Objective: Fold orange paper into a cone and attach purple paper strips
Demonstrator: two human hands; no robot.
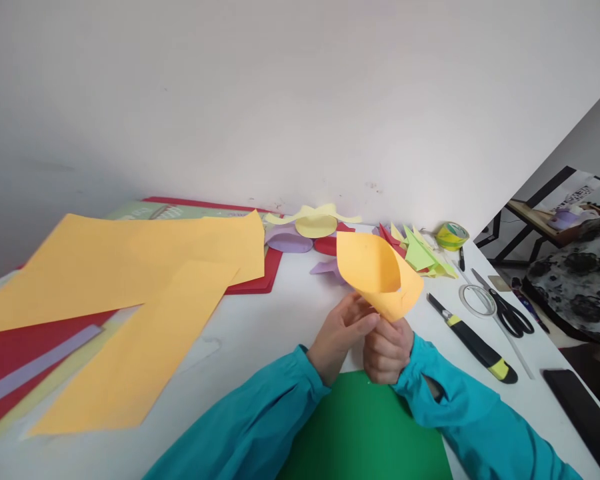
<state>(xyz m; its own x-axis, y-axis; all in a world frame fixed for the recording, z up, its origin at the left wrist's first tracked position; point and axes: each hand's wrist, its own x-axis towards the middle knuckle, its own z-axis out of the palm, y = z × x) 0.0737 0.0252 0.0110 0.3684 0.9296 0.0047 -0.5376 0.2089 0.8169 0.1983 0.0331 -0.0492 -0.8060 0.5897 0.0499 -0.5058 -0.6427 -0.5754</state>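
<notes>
An orange paper cone (380, 270), rolled with its wide mouth facing up and toward me, is held above the table. My left hand (341, 330) pinches the cone's lower left side between thumb and fingers. Wrapped round its narrow bottom end is my right hand (389, 350), its fingers curled. The tip of the cone is hidden by the hands. Beneath my wrists lies a green sheet (367, 433). Behind the cone, a purple paper piece (330, 268) is partly covered.
Large orange sheets (145, 267) overlap red paper at left. Cut paper shapes (316, 223) and folded green pieces (420, 250) lie by the wall. At right are a utility knife (475, 340), scissors (510, 313), a tape roll (477, 300), yellow tape (451, 235) and a black case (583, 417).
</notes>
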